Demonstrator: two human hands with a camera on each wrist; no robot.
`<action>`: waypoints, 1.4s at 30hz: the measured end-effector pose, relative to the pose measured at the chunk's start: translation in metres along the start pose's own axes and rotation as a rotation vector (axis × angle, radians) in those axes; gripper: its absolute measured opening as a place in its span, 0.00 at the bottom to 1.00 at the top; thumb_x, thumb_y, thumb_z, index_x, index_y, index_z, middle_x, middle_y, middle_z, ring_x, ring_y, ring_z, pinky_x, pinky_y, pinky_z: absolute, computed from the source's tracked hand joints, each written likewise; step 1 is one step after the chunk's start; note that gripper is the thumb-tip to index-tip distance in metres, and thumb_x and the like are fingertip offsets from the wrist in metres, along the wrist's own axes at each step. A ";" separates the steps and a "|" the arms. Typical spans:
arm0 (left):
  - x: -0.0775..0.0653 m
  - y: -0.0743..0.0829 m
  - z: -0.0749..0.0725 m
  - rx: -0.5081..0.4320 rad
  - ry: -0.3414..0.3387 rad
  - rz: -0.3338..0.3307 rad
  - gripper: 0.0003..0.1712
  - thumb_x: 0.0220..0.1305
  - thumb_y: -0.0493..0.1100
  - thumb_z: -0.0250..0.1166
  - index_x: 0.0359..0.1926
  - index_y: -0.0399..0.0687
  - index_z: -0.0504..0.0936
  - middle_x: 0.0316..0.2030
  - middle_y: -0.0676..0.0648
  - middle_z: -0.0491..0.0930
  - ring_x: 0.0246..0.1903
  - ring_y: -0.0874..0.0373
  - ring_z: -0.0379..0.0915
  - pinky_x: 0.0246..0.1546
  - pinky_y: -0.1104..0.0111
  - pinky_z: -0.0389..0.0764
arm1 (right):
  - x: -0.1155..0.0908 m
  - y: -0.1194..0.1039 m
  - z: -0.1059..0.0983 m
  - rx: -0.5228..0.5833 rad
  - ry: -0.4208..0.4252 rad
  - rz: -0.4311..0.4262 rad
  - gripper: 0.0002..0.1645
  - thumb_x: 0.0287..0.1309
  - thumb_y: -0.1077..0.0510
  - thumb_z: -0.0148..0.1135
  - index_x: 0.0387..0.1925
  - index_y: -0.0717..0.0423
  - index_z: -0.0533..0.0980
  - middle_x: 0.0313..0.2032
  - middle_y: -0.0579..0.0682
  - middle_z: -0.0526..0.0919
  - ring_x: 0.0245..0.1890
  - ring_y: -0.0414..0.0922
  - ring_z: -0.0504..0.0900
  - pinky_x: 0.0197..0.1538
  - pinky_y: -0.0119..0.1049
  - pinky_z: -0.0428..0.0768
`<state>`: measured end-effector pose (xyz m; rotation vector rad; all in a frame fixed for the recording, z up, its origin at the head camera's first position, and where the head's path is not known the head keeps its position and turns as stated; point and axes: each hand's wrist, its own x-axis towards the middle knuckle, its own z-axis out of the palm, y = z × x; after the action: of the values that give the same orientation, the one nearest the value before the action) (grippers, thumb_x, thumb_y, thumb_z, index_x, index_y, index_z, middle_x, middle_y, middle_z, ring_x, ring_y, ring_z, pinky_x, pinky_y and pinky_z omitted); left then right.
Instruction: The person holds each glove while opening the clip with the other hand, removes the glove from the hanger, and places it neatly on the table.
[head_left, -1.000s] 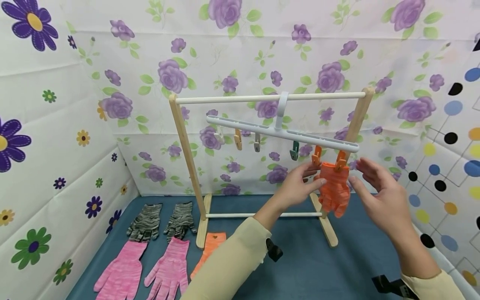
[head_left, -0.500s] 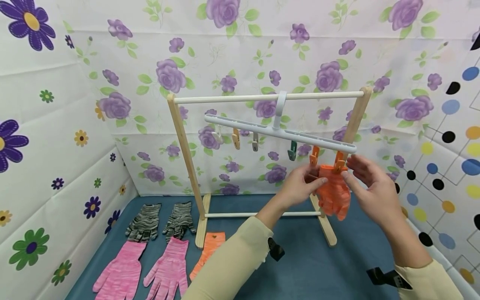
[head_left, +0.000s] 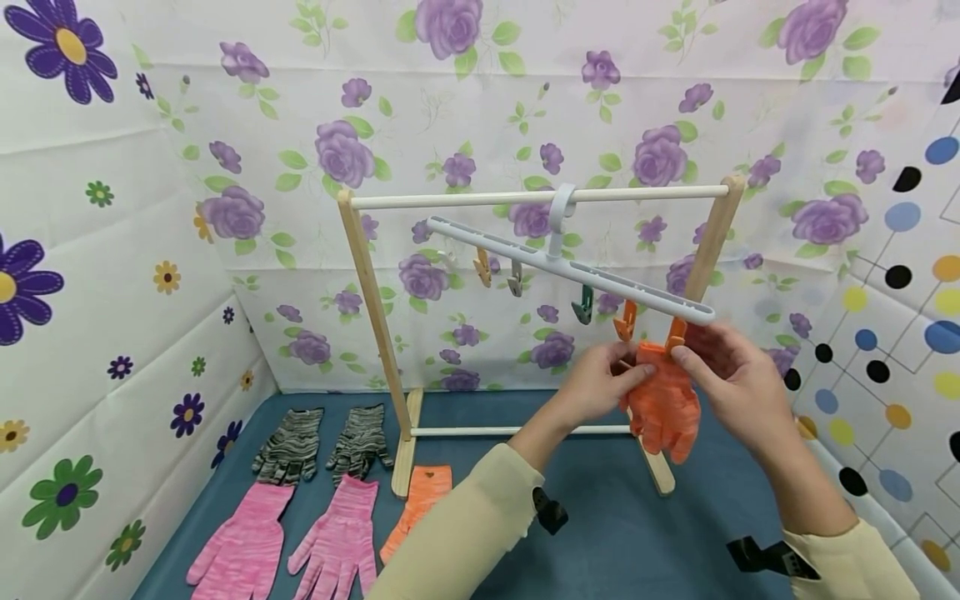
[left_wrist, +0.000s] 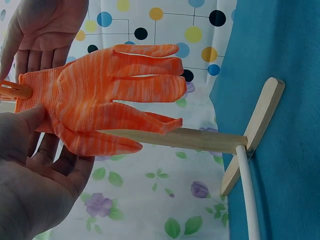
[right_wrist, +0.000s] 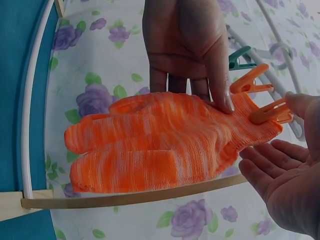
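An orange knitted glove [head_left: 663,408] hangs fingers-down from an orange clothespin [head_left: 676,333] at the right end of a light grey hanger [head_left: 570,268]. My left hand [head_left: 600,383] pinches the glove near its cuff, thumb in front and fingers behind. On the right, my right hand [head_left: 738,379] has its thumb on that clothespin, with fingers behind it; the index fingertip is hidden. In the right wrist view the cuff still sits in the clothespin [right_wrist: 270,112]. A second orange clothespin [head_left: 626,321] hangs just left, holding nothing.
The hanger hooks over the white rod [head_left: 465,200] of a wooden stand [head_left: 375,317]. More clothespins hang leftward, including a green clothespin [head_left: 582,305]. On the blue cloth lie pink gloves [head_left: 247,537], grey striped gloves [head_left: 291,442] and another orange glove [head_left: 427,492], partly behind the left sleeve.
My right hand has moved left, from beside the glove onto the clothespin. The hanger's right end has dropped, so it tilts more steeply, and the glove hangs lower.
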<state>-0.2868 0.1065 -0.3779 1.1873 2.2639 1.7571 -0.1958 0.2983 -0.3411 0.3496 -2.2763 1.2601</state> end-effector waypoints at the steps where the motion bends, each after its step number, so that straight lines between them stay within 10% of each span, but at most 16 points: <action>1: -0.001 0.000 0.000 -0.008 -0.004 -0.001 0.14 0.80 0.47 0.64 0.56 0.43 0.85 0.37 0.57 0.83 0.33 0.64 0.81 0.32 0.66 0.86 | 0.000 -0.001 0.001 0.008 -0.004 0.002 0.30 0.77 0.54 0.64 0.73 0.59 0.71 0.61 0.58 0.81 0.56 0.30 0.80 0.51 0.20 0.79; 17: -0.016 0.004 0.001 -0.090 -0.059 0.007 0.14 0.81 0.45 0.63 0.57 0.40 0.85 0.37 0.56 0.84 0.33 0.63 0.82 0.34 0.64 0.87 | -0.002 -0.007 0.011 0.419 -0.024 0.033 0.23 0.77 0.60 0.62 0.68 0.64 0.77 0.55 0.55 0.88 0.56 0.44 0.87 0.55 0.30 0.82; 42: -0.029 0.012 0.002 -0.085 -0.050 0.015 0.12 0.80 0.45 0.64 0.54 0.44 0.86 0.38 0.56 0.84 0.33 0.64 0.81 0.36 0.69 0.86 | -0.005 -0.009 0.019 0.458 0.102 -0.022 0.21 0.78 0.61 0.61 0.65 0.67 0.79 0.51 0.55 0.90 0.50 0.44 0.90 0.51 0.31 0.85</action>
<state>-0.2589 0.0920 -0.3805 1.2212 2.1352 1.7883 -0.1933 0.2771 -0.3455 0.4561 -1.8783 1.7421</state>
